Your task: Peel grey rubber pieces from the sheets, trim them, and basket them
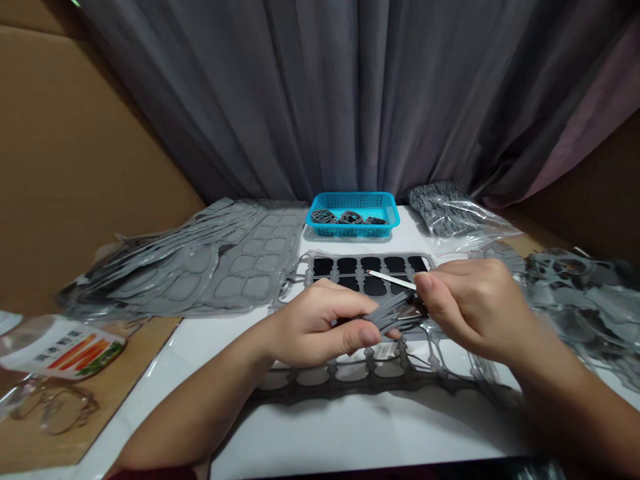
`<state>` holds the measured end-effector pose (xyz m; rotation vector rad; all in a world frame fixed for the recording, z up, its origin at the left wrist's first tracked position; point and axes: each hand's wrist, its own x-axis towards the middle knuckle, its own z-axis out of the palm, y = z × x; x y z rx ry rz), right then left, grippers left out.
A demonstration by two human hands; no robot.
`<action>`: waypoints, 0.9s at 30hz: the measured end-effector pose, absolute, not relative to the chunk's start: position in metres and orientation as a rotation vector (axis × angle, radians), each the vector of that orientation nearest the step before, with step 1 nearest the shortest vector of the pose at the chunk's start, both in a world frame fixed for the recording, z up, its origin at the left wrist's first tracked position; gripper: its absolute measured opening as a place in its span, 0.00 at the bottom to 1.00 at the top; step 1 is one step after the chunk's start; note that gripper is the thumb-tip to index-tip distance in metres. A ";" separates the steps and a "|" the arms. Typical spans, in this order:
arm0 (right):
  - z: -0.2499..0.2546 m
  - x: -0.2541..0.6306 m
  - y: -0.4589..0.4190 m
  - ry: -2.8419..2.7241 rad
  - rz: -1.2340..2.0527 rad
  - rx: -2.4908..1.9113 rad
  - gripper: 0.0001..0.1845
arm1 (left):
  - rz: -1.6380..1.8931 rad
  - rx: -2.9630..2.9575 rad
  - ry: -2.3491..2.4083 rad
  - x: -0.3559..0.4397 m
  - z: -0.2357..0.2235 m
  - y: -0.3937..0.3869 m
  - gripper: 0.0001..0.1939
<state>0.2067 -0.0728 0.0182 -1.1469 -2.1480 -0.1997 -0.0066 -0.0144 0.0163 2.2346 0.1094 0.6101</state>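
Note:
Over the middle of the table, my left hand (330, 323) pinches a small stack of thin grey rubbery strips (393, 312) between thumb and fingers. My right hand (475, 303) is closed at the stack's other end. A slim white-silver tool (393, 280) with a reddish-brown tip sticks out of it to the left; its exact kind is unclear. Beneath my hands lies a grey sheet with rows of cut-out shapes (313, 378), partly hidden. Just behind it is another grey-edged sheet showing black rounded panels (353, 266).
A blue basket (353, 231) at the back holds several dark looped pieces. Grey sheets (200, 267) are piled on the left, grey scraps (575, 300) on the right. A clear bag (460, 217) stands back right. Glasses (55, 407) and a labelled jar (65, 350) lie front left.

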 end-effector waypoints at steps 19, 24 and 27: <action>0.015 0.202 -0.073 -2.105 -0.346 -1.072 0.24 | 0.608 2.156 0.085 -0.005 0.016 -0.016 0.14; 0.014 0.200 -0.074 -2.088 -0.392 -1.059 0.24 | 0.603 2.172 0.087 -0.005 0.018 -0.016 0.14; 0.014 0.200 -0.074 -2.072 -0.412 -1.052 0.24 | 0.600 2.174 0.092 -0.005 0.018 -0.016 0.15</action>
